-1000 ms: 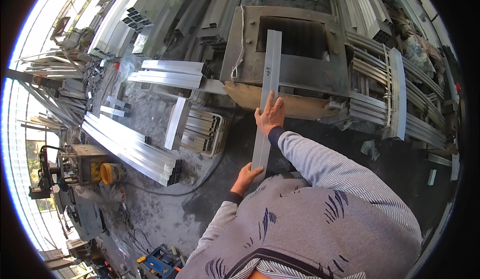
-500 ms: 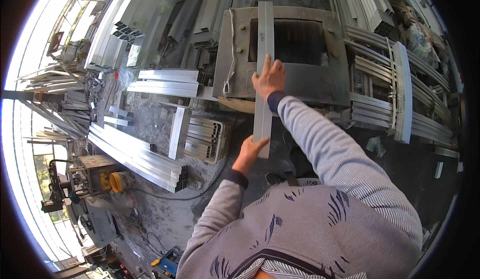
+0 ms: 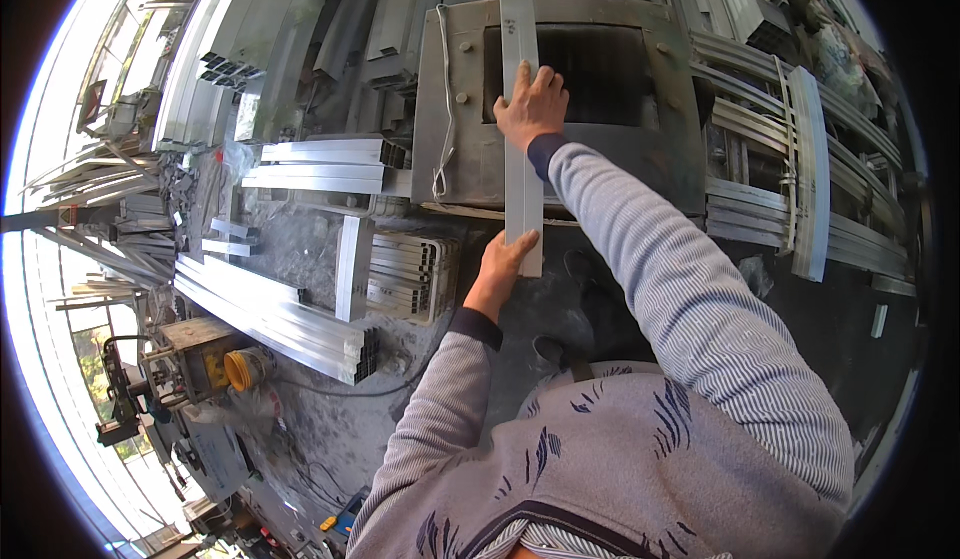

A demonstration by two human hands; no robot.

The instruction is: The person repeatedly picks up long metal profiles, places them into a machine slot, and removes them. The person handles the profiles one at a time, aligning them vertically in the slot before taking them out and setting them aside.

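Note:
A long silver aluminium profile (image 3: pixel 522 187) points away from me, its far part lying across or just above a dark steel box (image 3: pixel 620 164) with a rectangular opening (image 3: pixel 590 77). My left hand (image 3: pixel 500 271) grips the near end, thumb on top and fingers hidden beneath it. Farther up, my right hand (image 3: pixel 535 109) is laid over the profile, thumb at its left edge and fingers across its face toward the right. Small dark marks show on the metal beyond that hand. A pale cord (image 3: pixel 443 109) hangs along the box's left side.
Bundled silver profiles (image 3: pixel 280 319) lie on the floor to the left, beside a plastic crate of cut pieces (image 3: pixel 405 277). A yellow bucket (image 3: pixel 245 369) stands farther left. To the right, long profiles rest on a rack (image 3: pixel 745 204); more stacks (image 3: pixel 290 39) are at the back.
Both hands and the profile have moved away from me, over the steel box, and its far end reaches the top of the view. My grip looks the same.

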